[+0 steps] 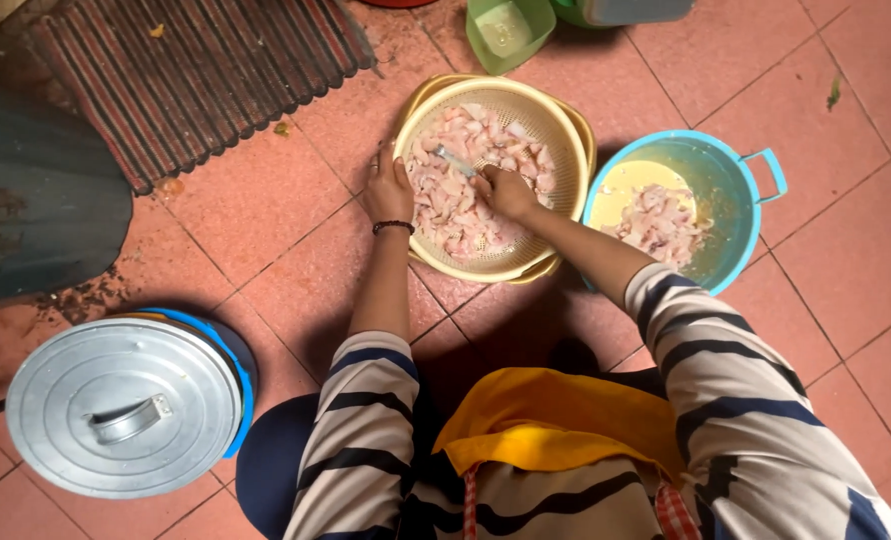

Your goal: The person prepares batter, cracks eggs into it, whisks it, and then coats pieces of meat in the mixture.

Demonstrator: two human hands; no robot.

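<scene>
A pale yellow perforated basket [563,140] on the tiled floor holds several pieces of raw pinkish meat [447,205]. My left hand [389,188] grips the basket's left rim; a dark band circles that wrist. My right hand [505,190] is inside the basket, closed on a metal spoon [455,160] that lies among the meat. To the right, a light blue basin [735,190] with handles holds more meat pieces in a yellowish liquid.
A metal pot lid [125,405] covers a blue container at the lower left. A dark ribbed mat [200,75] lies at the upper left, a grey sheet [35,200] at the left edge. A green scoop [508,30] sits at the top.
</scene>
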